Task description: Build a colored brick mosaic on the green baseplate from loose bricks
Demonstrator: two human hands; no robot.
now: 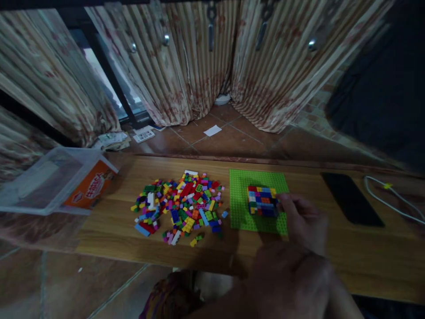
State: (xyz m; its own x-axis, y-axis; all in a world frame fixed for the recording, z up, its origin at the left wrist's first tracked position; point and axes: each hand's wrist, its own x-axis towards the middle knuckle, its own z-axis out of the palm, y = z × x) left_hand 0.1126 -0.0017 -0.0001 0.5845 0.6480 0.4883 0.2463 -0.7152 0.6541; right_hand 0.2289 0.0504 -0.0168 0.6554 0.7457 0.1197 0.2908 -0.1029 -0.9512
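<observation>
Head view, nearest first: your forearm comes in from the bottom edge, and your right hand (303,221) rests at the right side of the brick block (262,200), fingertips touching its right face. The grip looks narrow, thumb and fingers curled close against the block, but you cannot tell from here whether they pinch a small brick or only steady the stack. Your left hand is not in view.

The block is a squat stack of many colours, seated on the green baseplate (241,208), toward its right half. The baseplate lies flat on the wooden tabletop (109,226), with nothing visibly holding it down. Push sideways on the block and the whole plate could slide, since no other hand pins it.

Left of the plate, just beside its edge, lies the loose brick pile (181,206); a few strays sit near the tabletop's front edge, and a careless sweep of the wrist could knock them to the tiled floor.

To your right, a dark phone (352,198) lies flat, with a white cable (392,201) beyond it near the edge; an elbow swinging out could drag either off.

Farther left, a clear plastic tub (49,181) with an orange label lies tipped on its side and seems to overhang the tabletop's end, so a nudge might send it down. The light is dim, which makes stud alignment harder to judge.
</observation>
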